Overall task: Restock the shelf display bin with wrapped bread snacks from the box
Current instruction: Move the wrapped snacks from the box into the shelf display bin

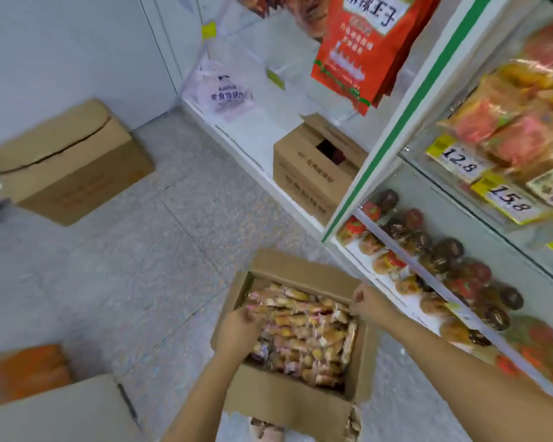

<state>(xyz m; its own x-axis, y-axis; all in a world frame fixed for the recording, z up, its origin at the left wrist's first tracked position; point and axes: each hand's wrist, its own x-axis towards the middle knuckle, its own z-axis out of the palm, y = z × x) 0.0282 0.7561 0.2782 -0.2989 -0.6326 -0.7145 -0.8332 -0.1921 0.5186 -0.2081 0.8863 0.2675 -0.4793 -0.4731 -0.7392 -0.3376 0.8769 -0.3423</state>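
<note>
The person is picking bread snacks (304, 333) out of the box (288, 400) on the floor. The left hand (240, 325) is curling its fingers around some snacks at the box's left side. The right hand (366, 303) is bending its fingers at the right side, but the blur is hiding whether it holds anything. Next, I think, comes lifting them to the shelf bin (406, 256) nearby.
</note>
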